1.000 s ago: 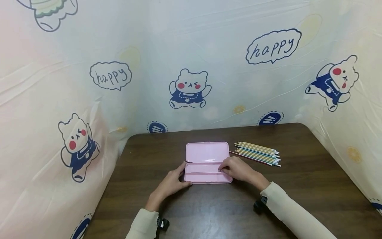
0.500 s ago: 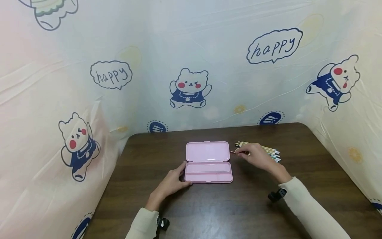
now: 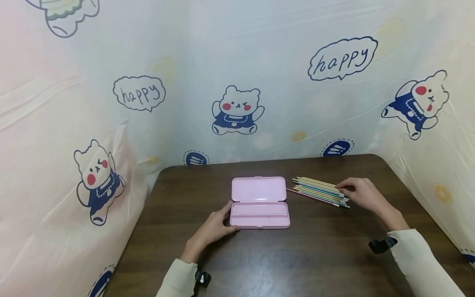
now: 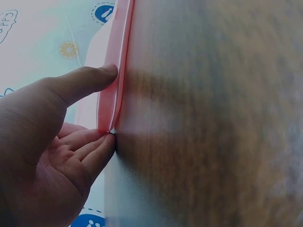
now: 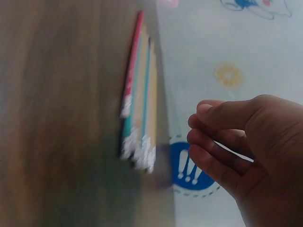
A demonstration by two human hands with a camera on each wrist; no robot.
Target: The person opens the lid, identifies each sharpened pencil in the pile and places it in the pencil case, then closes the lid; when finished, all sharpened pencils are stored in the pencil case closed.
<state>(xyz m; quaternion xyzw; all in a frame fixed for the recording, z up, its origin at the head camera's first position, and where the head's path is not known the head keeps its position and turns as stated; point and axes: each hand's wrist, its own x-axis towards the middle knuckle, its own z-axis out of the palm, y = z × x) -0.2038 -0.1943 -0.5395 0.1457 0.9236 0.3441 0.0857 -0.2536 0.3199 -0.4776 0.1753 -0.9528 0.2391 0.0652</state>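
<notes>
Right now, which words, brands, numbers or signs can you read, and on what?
"happy": left cloud bubble, backdrop sheet.
"happy": right cloud bubble, same sheet.
"!!!"-like marks: blue badge on the sheet, right wrist view.
Red pencil: pale markings, too blurred to read.
Pink case: no text visible.

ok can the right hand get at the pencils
Looks like yes: the right hand holds nothing and is close by the pale ends of the pencils, with nothing visible in between.
</notes>
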